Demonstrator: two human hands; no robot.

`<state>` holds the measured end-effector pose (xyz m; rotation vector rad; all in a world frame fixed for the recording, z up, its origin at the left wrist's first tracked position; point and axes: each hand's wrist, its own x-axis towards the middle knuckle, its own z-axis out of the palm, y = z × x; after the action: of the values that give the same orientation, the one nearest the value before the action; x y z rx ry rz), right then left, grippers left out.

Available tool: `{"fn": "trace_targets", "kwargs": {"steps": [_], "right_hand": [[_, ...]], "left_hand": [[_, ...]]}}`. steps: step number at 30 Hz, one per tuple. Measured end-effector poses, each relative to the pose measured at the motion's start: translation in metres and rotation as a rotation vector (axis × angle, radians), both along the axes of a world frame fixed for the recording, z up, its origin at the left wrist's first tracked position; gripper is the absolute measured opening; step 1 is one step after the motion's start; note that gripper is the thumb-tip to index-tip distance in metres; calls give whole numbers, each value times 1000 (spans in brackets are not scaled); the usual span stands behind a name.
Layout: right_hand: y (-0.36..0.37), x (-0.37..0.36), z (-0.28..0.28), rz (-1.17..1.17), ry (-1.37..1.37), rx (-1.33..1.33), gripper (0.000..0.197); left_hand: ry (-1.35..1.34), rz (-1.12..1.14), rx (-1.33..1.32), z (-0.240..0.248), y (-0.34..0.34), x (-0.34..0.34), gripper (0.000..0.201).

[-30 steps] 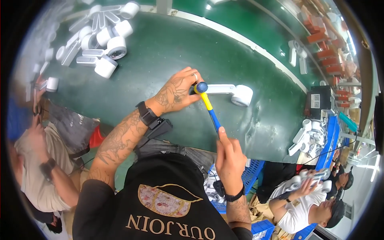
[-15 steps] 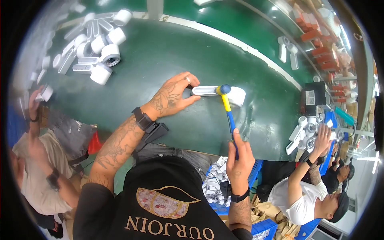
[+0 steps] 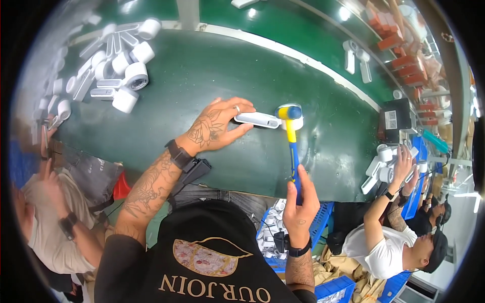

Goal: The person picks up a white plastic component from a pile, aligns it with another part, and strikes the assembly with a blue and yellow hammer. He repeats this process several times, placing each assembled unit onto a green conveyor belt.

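Observation:
My left hand (image 3: 217,123) pinches the end of a white part (image 3: 256,119), which has a long, flat handle and a round head. The part lies on the green work table (image 3: 166,86). My right hand (image 3: 301,204) is closed around the handle of a mallet (image 3: 292,146) with a yellow and blue grip and a blue-capped head. The mallet's head is over the part's round end and hides most of it; whether they touch I cannot tell.
Several similar white parts (image 3: 121,63) are heaped at the far left. More lie at the right beside a co-worker's hands (image 3: 404,166). Another person's arm (image 3: 60,202) is on the left. A blue crate (image 3: 275,230) of small white pieces stands below the table edge.
The white part has tilted slightly, its handle end shifting to the left. The mallet's head has moved a little to the right, and my right hand has come slightly nearer to me.

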<state>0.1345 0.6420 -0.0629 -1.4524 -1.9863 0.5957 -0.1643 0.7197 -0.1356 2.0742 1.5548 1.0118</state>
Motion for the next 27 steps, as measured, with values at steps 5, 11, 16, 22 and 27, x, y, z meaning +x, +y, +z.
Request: {"fn": "trace_targets", "kwargs": {"steps": [5, 11, 16, 22, 27], "right_hand": [[0, -14, 3, 61, -11, 117, 46], [6, -20, -10, 128, -187, 88, 50], [5, -20, -21, 183, -222, 135, 50], [23, -2, -28, 33, 67, 64, 47], [37, 9, -70, -186, 241, 81, 47]], "left_hand": [[-182, -32, -72, -3, 7, -10, 29], [-294, -20, -133, -2, 10, -8, 27], [-311, -20, -91, 0, 10, -4, 27], [-103, 123, 13, 14, 45, 10, 24], [65, 218, 214, 12, 170, -23, 31]]}}
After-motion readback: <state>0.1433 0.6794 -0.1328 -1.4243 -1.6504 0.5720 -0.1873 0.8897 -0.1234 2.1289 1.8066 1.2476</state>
